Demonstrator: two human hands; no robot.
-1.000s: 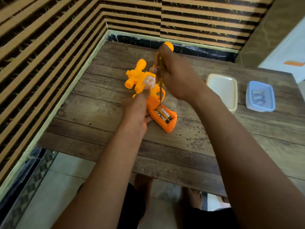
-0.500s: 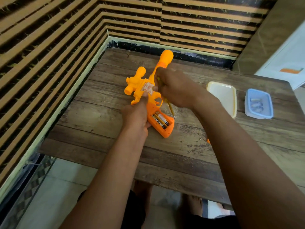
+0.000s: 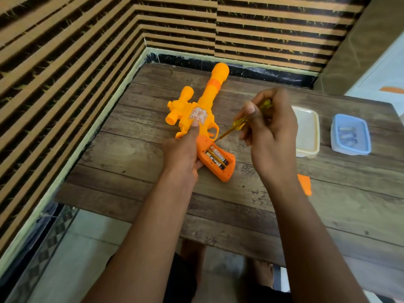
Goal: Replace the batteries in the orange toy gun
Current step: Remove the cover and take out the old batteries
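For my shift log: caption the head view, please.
Left hand steadies orange toy gun, batteries exposed; right hand holds yellow screwdriver.

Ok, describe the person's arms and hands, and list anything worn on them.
The left hand and right hand are bare: no gloves, rings, watch or bracelet show. The left forearm and right forearm are bare too, with no sleeve in view. The thumbnails that show are short and unpainted.

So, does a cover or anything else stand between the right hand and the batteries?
Nothing visible. The batteries lie bare in the open grip of the toy gun; an orange piece, probably the cover, lies aside on the table. The right hand holds a screwdriver.
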